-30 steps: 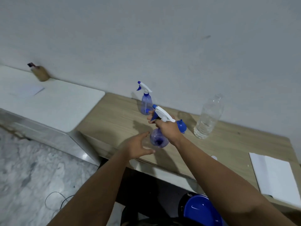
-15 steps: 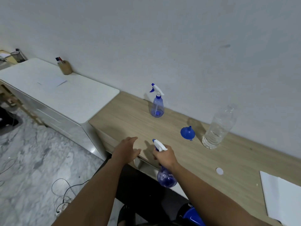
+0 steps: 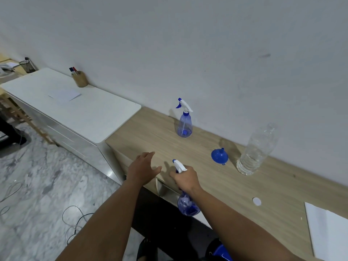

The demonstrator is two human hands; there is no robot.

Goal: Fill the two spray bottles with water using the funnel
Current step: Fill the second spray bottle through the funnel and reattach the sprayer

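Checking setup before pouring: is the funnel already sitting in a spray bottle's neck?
No, the funnel lies on the wooden desk, apart from both bottles.

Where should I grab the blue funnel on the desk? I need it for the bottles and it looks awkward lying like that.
Pinch the wide cone rim of the blue funnel from above. It lies tipped on the desk, spout up and back, rim edge exposed and free of the water bottle.
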